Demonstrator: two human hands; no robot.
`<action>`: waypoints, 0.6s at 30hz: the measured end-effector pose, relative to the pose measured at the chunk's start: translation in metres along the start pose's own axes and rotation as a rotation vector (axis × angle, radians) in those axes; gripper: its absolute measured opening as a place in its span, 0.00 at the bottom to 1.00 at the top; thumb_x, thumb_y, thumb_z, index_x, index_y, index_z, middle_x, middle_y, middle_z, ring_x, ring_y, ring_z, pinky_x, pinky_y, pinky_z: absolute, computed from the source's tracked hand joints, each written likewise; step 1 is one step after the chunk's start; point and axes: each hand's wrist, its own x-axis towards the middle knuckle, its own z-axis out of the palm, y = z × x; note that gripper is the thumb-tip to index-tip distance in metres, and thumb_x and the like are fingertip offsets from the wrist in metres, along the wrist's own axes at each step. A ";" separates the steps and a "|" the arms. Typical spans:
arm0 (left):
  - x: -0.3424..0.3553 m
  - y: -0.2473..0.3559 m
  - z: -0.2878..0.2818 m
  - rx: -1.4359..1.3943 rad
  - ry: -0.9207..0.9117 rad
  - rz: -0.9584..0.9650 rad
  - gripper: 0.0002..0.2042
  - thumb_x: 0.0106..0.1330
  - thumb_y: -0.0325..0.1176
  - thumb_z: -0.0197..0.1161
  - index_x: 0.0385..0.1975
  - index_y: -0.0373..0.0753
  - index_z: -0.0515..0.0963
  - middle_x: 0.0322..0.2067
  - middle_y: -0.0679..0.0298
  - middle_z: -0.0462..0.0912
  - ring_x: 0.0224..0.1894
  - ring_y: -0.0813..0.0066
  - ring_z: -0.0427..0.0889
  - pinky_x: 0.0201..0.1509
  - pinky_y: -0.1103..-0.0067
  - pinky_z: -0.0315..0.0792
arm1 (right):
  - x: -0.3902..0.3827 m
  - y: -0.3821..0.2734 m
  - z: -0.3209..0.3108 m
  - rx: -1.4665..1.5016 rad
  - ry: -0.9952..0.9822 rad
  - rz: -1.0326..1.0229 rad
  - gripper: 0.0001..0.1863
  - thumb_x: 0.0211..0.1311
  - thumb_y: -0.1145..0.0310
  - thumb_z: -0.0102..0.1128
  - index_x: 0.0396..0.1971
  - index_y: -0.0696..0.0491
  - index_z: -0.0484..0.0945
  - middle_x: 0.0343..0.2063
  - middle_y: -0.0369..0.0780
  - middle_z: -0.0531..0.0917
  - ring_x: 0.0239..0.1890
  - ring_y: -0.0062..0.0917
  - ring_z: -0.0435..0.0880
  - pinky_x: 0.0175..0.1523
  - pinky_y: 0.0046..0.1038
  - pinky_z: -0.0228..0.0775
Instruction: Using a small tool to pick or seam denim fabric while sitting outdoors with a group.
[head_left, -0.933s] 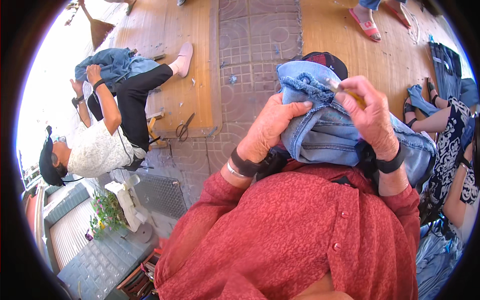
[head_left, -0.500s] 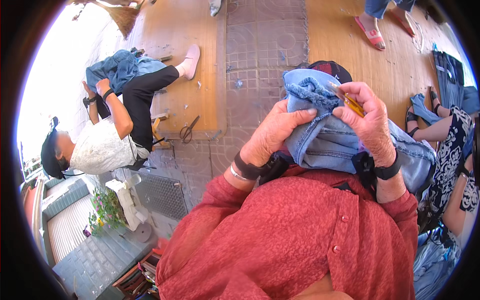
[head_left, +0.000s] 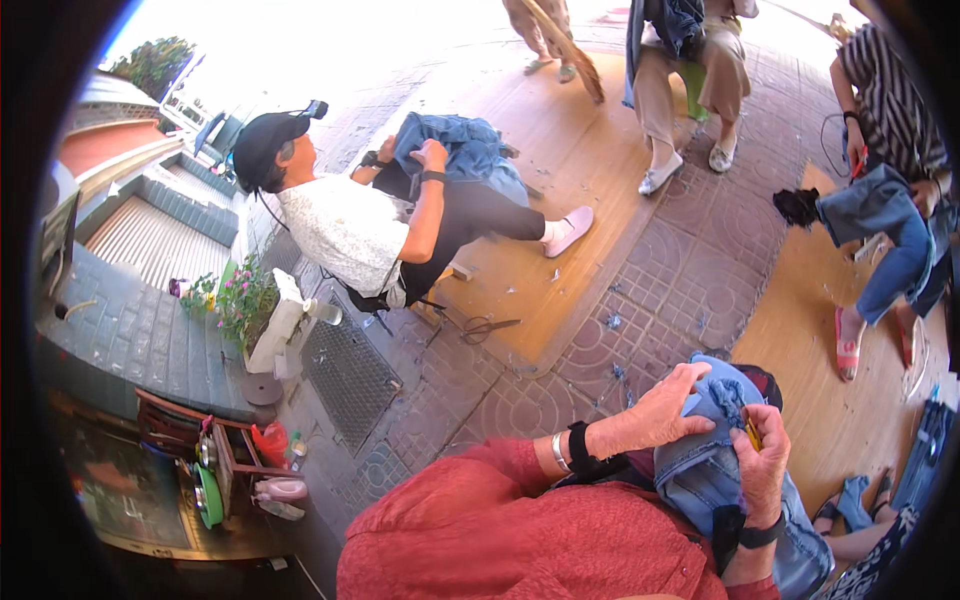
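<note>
Low on the right, folded pale-blue denim (head_left: 680, 485) with a frayed, ruffled edge (head_left: 729, 395) lies across my lap. My left hand (head_left: 655, 420) grips the upper left of the cloth, thumb pointing right. My right hand (head_left: 762, 455) is closed around a small yellow-handled tool (head_left: 752, 432) against the frayed edge; the tool's tip is hidden. Part of a dark cap-like item (head_left: 762, 382) shows behind the denim.
A seated co-worker (head_left: 345, 230) handles denim at centre left; others (head_left: 885, 100) work at top and right. Scissors (head_left: 490, 326) lie on a wooden board (head_left: 545, 330). A planter (head_left: 262, 325), metal grate (head_left: 345, 375) and wooden stand (head_left: 225, 450) are on the left.
The view has swung up and left, so my lap and hands now sit lower right and more co-workers show. My right hand stays on the tool at the frayed edge.
</note>
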 end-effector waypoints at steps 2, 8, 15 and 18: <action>0.007 0.022 -0.005 0.289 0.245 0.333 0.24 0.50 0.37 0.65 0.46 0.36 0.67 0.42 0.56 0.72 0.50 0.61 0.67 0.55 0.70 0.60 | 0.001 -0.001 -0.002 0.006 -0.012 -0.003 0.13 0.45 0.83 0.56 0.34 0.57 0.70 0.28 0.35 0.75 0.34 0.17 0.73 0.42 0.19 0.65; 0.016 0.026 -0.012 0.171 -0.203 0.322 0.12 0.51 0.31 0.63 0.36 0.40 0.74 0.36 0.63 0.74 0.44 0.64 0.68 0.53 0.72 0.59 | -0.001 -0.018 0.000 0.153 -0.046 0.005 0.14 0.44 0.82 0.59 0.34 0.57 0.71 0.29 0.34 0.76 0.34 0.16 0.74 0.43 0.18 0.65; 0.011 0.032 -0.021 -0.057 -0.252 0.099 0.06 0.56 0.28 0.58 0.31 0.36 0.72 0.30 0.65 0.73 0.37 0.76 0.72 0.42 0.79 0.65 | 0.003 0.003 -0.009 0.196 -0.203 0.035 0.15 0.46 0.82 0.60 0.37 0.57 0.72 0.33 0.34 0.77 0.38 0.16 0.74 0.46 0.19 0.66; 0.007 0.036 -0.025 -0.365 -0.223 -0.167 0.03 0.60 0.27 0.56 0.31 0.37 0.74 0.28 0.77 0.73 0.32 0.90 0.68 0.37 0.89 0.63 | 0.007 0.013 -0.013 0.126 -0.170 -0.016 0.13 0.51 0.77 0.59 0.38 0.57 0.71 0.34 0.33 0.76 0.40 0.15 0.72 0.47 0.19 0.65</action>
